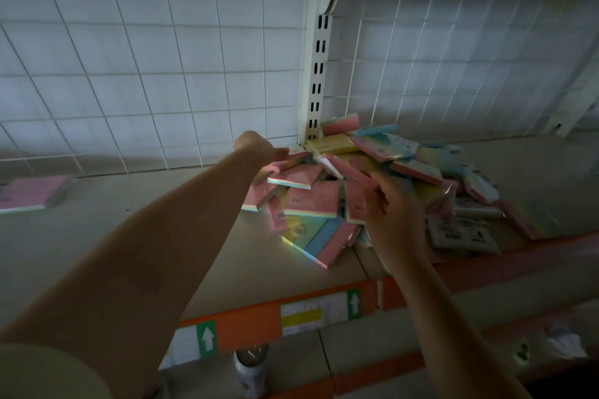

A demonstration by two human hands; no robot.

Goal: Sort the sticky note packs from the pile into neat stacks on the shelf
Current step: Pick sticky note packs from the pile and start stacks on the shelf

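Observation:
A loose pile of sticky note packs, pink, yellow and blue, lies on the shelf around the upright post. My left hand reaches to the pile's far left edge, fingers touching a pink pack by the post; its grip is hidden. My right hand rests on the middle of the pile, fingers closed around the edge of a pink pack. A single pink pack lies flat at the shelf's far left. A large striped pack sits at the pile's front.
White wire-grid back panel and slotted post stand behind the pile. Orange shelf edge with price labels runs along the front. A lower shelf holds a bottle and a wrapped item.

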